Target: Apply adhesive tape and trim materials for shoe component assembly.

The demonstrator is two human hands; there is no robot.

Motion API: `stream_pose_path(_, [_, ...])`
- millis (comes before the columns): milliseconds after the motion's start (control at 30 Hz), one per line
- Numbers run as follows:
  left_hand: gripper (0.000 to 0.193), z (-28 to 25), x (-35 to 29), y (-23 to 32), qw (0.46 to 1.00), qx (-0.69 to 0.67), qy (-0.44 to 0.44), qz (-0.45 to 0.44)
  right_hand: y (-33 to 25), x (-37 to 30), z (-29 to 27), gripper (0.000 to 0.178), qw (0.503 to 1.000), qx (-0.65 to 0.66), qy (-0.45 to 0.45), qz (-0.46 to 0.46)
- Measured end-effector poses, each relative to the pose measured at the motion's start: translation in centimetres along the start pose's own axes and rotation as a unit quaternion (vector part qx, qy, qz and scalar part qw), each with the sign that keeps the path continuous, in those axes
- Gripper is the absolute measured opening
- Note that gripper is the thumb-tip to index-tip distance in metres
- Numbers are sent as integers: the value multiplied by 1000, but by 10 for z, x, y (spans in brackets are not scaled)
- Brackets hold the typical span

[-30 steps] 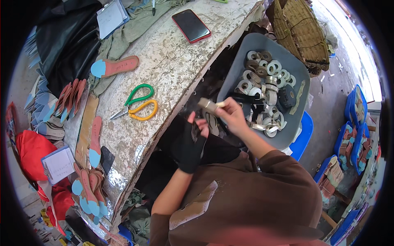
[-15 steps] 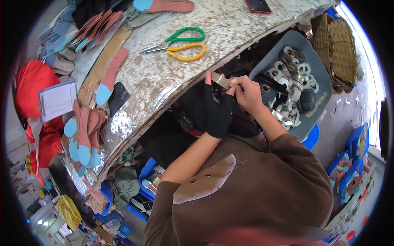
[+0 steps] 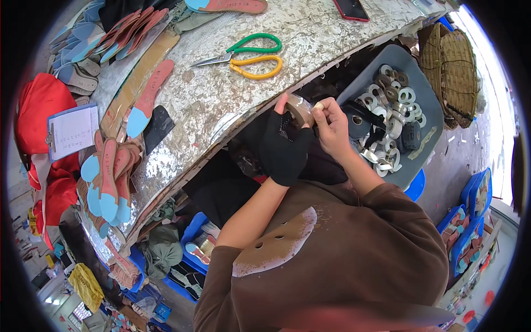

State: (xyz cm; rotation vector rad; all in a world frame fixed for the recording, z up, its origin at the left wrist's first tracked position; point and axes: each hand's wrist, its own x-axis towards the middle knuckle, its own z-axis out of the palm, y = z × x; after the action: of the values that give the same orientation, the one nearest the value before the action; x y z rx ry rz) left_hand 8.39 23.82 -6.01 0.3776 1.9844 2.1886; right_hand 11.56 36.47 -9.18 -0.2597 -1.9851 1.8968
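Observation:
Just off the near edge of the worktable, my left hand [image 3: 285,152], in a black fingerless glove, grips a roll of brownish clear tape [image 3: 299,108]. My bare right hand [image 3: 333,131] is closed in a pinch at the roll's right side, apparently on the end of the tape. A pale wrap covers one of its fingertips. The strip between the fingers is too small to make out. On the table above my hands lie scissors [image 3: 227,57] with one green and one yellow handle, blades pointing left.
A grey bin [image 3: 429,105] full of tape rolls stands right of my hands, a wicker basket [image 3: 458,77] behind it. Pink and blue insoles [image 3: 148,102] lie on the worktable [image 3: 215,105] at left, near a dark phone-like slab [image 3: 159,130] and a clipboard [image 3: 72,131]. A red-edged phone [image 3: 352,9] lies far off.
The tape roll has turned, showing more of its broad face. My right hand has shifted slightly right, its fingers further from my left hand. The view has shifted slightly.

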Motion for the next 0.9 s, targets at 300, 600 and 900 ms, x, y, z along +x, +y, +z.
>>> stream_pose_path(300, [63, -28, 10, -13, 901, -367, -70, -220, 15, 20, -66, 17, 944, 242, 140, 173])
stream_pose_path(600, [58, -32, 16, 12, 924, -279, -59, -255, 122, -42, -87, 13, 954, 95, 103, 263])
stream_pose_path(900, [40, -55, 30, 50, 993, 50, -110, -15, 47, 6, -102, 34, 862, -481, -161, 24])
